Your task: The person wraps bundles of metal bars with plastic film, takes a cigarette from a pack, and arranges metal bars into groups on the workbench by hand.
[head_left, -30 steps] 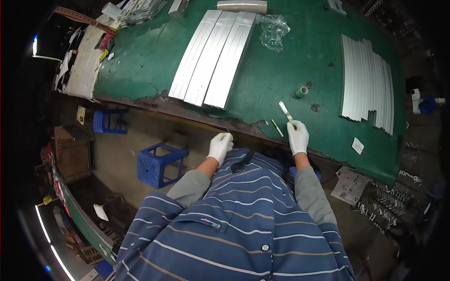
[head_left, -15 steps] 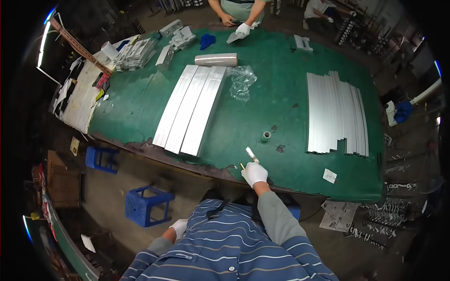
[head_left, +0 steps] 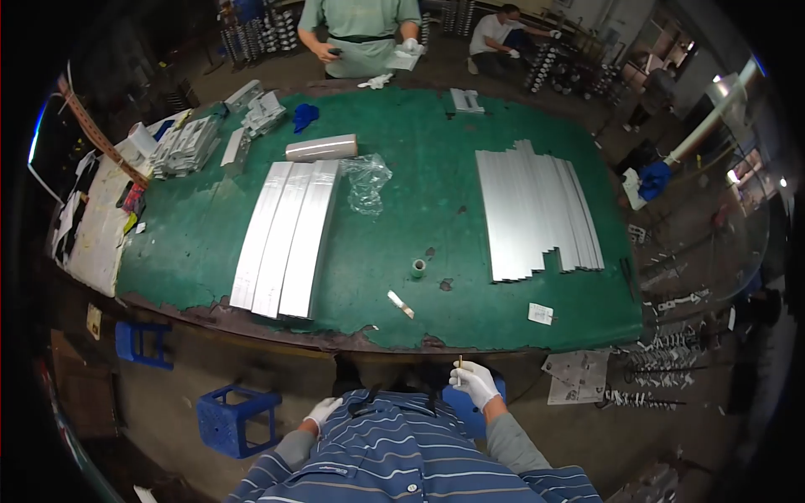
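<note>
My right hand (head_left: pixel 475 384), in a white glove, is off the table's front edge with its fingers closed on a thin yellowish pen-like stick (head_left: pixel 459 370). My left hand (head_left: pixel 322 412), also gloved, rests against the striped shirt at the waist; its fingers are too small to judge. On the green table (head_left: pixel 377 251) a small white strip with a brownish end (head_left: pixel 401 304) lies near the front edge. Behind it stands a small green roll (head_left: pixel 418 267). Long silvery bars (head_left: pixel 281 239) lie at the left, and a larger row of bars (head_left: pixel 537 210) at the right.
Clear film (head_left: pixel 366 183) lies beside a wrap roll (head_left: pixel 321 148). Metal parts (head_left: pixel 186 144) are stacked at the back left. A blue stool (head_left: pixel 237 421) stands on the floor. Across the table, a co-worker (head_left: pixel 360 33) holds a pale piece; another person (head_left: pixel 495 40) crouches farther back.
My right hand has drawn back from beside the strip to below the table edge, still with the stick. The view has shifted. The co-worker's hands and pale piece are now beyond the table's far edge.
</note>
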The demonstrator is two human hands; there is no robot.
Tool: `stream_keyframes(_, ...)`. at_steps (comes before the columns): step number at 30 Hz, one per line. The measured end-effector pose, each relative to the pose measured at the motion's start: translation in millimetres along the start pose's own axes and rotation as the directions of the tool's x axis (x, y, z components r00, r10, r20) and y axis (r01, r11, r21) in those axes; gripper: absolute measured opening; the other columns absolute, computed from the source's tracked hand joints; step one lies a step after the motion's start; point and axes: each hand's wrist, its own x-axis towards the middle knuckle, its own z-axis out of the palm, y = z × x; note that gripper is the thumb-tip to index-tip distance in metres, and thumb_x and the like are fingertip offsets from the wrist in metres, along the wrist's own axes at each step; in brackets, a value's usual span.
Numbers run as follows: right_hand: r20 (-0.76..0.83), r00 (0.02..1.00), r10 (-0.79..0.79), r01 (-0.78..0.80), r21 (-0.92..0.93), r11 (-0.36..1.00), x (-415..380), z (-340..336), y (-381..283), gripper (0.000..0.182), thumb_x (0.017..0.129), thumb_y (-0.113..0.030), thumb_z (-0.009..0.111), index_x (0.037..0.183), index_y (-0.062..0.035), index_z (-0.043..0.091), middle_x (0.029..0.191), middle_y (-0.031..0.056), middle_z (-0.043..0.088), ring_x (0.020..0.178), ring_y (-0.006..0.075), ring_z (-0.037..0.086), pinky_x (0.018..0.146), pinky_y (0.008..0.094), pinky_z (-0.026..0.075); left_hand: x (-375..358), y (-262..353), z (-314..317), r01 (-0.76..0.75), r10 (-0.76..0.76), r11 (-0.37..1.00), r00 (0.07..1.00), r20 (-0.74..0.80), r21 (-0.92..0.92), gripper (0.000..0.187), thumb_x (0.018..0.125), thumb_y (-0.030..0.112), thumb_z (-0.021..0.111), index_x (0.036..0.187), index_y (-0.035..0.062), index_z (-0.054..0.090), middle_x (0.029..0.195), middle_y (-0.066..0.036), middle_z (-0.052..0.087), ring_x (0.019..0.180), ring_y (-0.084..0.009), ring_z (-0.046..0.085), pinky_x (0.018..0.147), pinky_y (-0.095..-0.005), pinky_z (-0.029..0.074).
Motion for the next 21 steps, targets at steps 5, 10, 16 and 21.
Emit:
stream_keyframes(5, -0.222, 0.953, -0.207, 0.164, -0.197, 0.967, -23, -30, 43, 0.035, 0.088, -0.007, 0.067, 0.122, 0.0032, 0.065, 0.097, 0.0112, 0.07, 0.082, 0.0165, 0.066, 0.069, 0.0246, 0.051, -51, 116, -19, 0.055, -0.059, 0.998, 0.992, 0.116, 0.037, 0.037, 0.098, 0.029, 0.062, 0.117, -0.0024, 0.063, 0.095, -0.007, 0.066, 0.076, -0.0141, 0.054, 0.07, -0.0275, 0.046)
stream_keyframes(10, -0.258, 0.882, -0.395, 0.24, -0.476, 0.846, -21, -41, 67, 0.027, 0.088, -0.006, 0.067, 0.113, 0.0028, 0.07, 0.094, 0.0096, 0.072, 0.079, 0.0149, 0.065, 0.067, 0.0224, 0.049, -58, 109, -46, -0.013, 0.057, 0.949, 0.99, 0.131, -0.314, 0.022, 0.1, 0.021, 0.058, 0.105, 0.0001, 0.062, 0.092, -0.006, 0.064, 0.074, -0.0129, 0.053, 0.068, -0.0275, 0.045)
stream_keyframes(16, -0.385, 0.918, -0.096, 0.074, -0.071, 0.995, -39, -15, 45, 0.032, 0.089, -0.006, 0.065, 0.12, 0.0024, 0.067, 0.09, 0.0102, 0.072, 0.068, 0.0151, 0.064, 0.059, 0.0239, 0.05, -74, 40, -81, 0.472, -0.393, 0.871, 0.837, 0.381, -0.138, 0.027, 0.101, 0.027, 0.055, 0.11, 0.0046, 0.067, 0.106, -0.012, 0.07, 0.085, -0.017, 0.063, 0.073, -0.0294, 0.051)
stream_keyframes(21, -0.306, 0.909, -0.283, 0.31, 0.042, 0.95, -33, -2, 50, 0.042, 0.089, -0.011, 0.068, 0.129, 0.0016, 0.061, 0.1, 0.0145, 0.07, 0.083, 0.0191, 0.067, 0.075, 0.0276, 0.054, -48, 25, -83, 0.074, -0.185, 0.965, 0.871, 0.454, 0.251, 0.04, 0.099, 0.036, 0.053, 0.108, 0.0007, 0.069, 0.105, -0.013, 0.072, 0.088, -0.0212, 0.064, 0.077, -0.0321, 0.049)
